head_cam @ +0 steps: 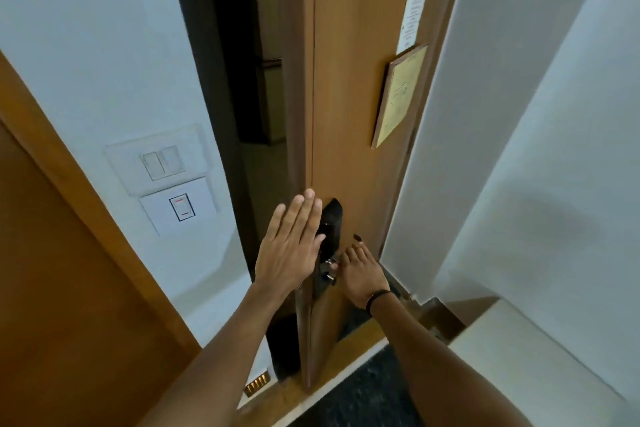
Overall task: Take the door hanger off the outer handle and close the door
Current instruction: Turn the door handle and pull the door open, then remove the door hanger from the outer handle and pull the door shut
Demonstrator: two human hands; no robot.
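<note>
The brown wooden door (349,87) stands partly ajar, its edge towards me, with a dark gap on its left. A black lock plate (331,222) sits on its inner face. My left hand (291,246) is flat, fingers together and stretched, at the door's edge just left of the lock plate. My right hand (360,274) is closed around the inner handle (329,265) below the plate. No door hanger is visible; the outer handle is hidden behind the door.
A framed notice (398,97) and a paper sheet (410,24) hang on the door's inner face. Wall switches (162,163) and a card slot (180,208) are on the white wall to the left. A white wall stands close on the right, a dark floor below.
</note>
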